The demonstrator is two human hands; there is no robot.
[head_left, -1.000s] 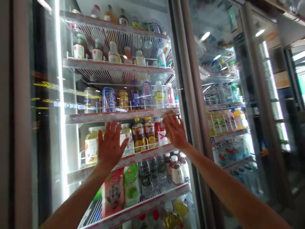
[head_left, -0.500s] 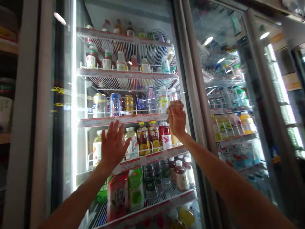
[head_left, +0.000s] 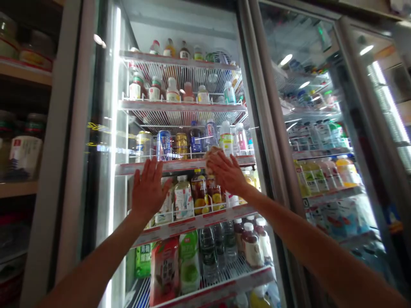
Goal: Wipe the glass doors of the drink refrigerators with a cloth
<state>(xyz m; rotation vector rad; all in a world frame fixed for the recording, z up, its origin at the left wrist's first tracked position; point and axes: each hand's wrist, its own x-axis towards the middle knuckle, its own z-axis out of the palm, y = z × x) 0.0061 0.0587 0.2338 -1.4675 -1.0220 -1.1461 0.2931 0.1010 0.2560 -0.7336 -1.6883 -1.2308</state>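
A tall glass fridge door [head_left: 180,25] stands in front of me, with lit shelves of drinks behind it. My left hand [head_left: 149,188] lies open at the glass, fingers stretched upward, in front of the bottles. To the right of it, my right hand [head_left: 228,174] presses a crumpled pale brownish cloth [head_left: 212,156] against the pane, level with the middle shelf edge. Part of the cloth is hidden under the fingers. Cans and bottles, among them a blue can [head_left: 163,145], show through the glass around both hands.
A metal door frame [head_left: 266,111] runs up on the right, with a second glass-fronted fridge [head_left: 317,141] beyond it. Open shelving with jars [head_left: 25,156] stands at the left. A bright light strip [head_left: 114,111] runs along the fridge's left inner side.
My right hand has moved left with the cloth and slightly down, away from the right door frame. My left hand stays nearly in place, while the view has shifted a little.
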